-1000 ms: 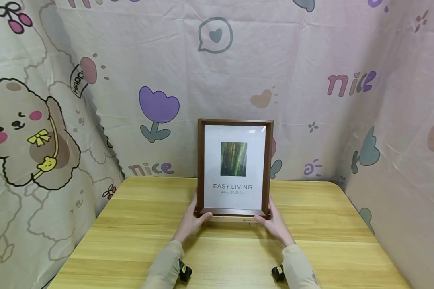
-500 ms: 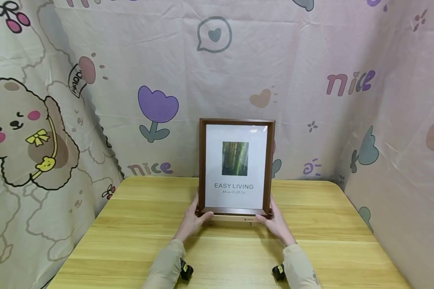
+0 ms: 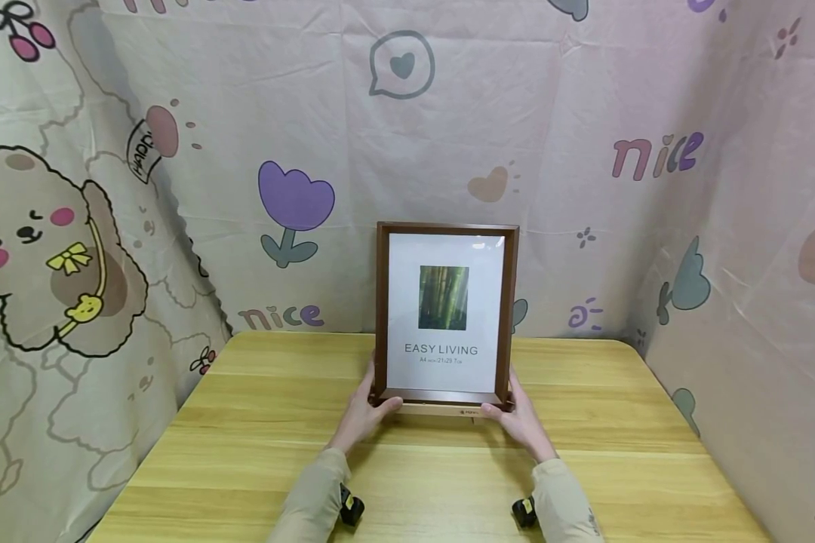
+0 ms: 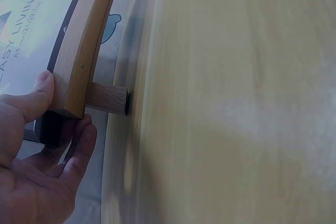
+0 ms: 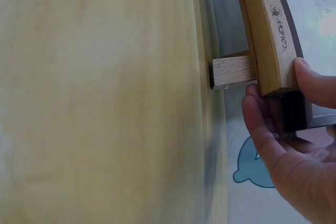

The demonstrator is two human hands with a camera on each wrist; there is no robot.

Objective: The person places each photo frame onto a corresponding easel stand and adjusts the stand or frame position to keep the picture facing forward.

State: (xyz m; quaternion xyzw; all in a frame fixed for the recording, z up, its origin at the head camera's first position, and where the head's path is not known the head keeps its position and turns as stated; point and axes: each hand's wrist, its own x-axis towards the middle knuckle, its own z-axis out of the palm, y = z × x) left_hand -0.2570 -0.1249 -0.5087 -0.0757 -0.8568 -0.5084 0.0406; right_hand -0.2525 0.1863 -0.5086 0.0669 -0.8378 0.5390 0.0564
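A brown picture frame [image 3: 446, 302] leans upright on a light wood stand [image 3: 435, 409] toward the back of the table. Under its glass is a white sheet with a small bamboo picture and "EASY LIVING" printed below. My left hand [image 3: 361, 416] grips the lower left corner of frame and stand, thumb on the front. At the opposite lower corner my right hand [image 3: 521, 418] holds on the same way, its fingers curled beneath. Both wrist views show a short wooden foot [image 4: 107, 98] jutting from under the ledge [image 5: 270, 35], which bears a small printed logo.
The wood-grain table [image 3: 435, 483] extends around the hands. A printed cloth [image 3: 407, 151] hangs behind and on both sides, close past the table's back edge. Each sleeved forearm has a small black camera [image 3: 352, 507] strapped near the wrist.
The frame, the stand and both hands have shifted slightly to the right together against the backdrop. Both hands keep the same hold.
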